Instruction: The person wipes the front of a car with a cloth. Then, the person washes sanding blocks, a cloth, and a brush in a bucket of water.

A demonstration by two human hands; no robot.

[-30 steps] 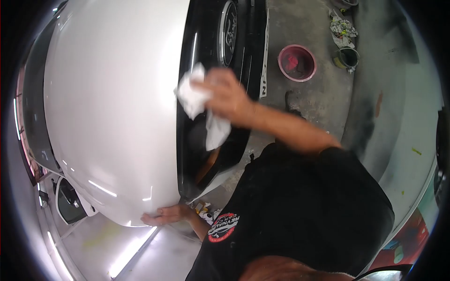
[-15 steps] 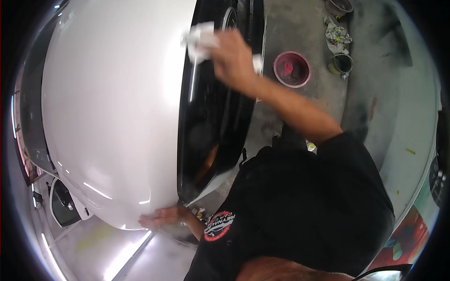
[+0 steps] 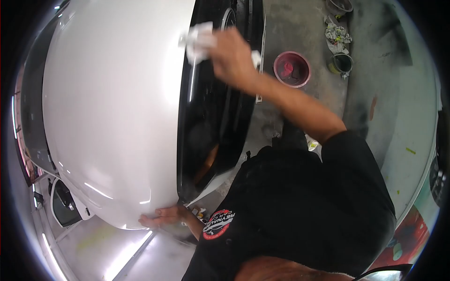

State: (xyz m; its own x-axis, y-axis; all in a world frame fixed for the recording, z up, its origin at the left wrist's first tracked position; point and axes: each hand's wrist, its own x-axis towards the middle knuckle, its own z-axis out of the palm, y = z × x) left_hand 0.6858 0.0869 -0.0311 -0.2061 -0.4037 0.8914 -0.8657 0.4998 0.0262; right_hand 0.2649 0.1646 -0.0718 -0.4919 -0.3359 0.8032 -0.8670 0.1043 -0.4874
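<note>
My right hand [image 3: 230,56] is closed on a crumpled white cloth [image 3: 199,44], blurred by motion. The cloth lies over the seam between the white car hood [image 3: 112,103] and the glossy black front panel [image 3: 199,126]. A small white end [image 3: 256,58] shows on the other side of that hand. Lower down, my left hand [image 3: 164,216] rests with fingers stretched out on the rounded front corner of the hood. Part of a round emblem [image 3: 228,18] shows on the black front, near my right hand.
On the floor stand a pink basin [image 3: 291,69] with a pink item inside and a dark bucket [image 3: 340,64]. Crumpled paper [image 3: 337,36] lies beside another container [image 3: 339,6]. A pale, paint-marked panel [image 3: 403,126] is at right. A white car door [image 3: 68,203] is at lower left.
My right hand and the cloth have shifted very slightly to the left over the hood edge. My left hand has stayed in place on the corner.
</note>
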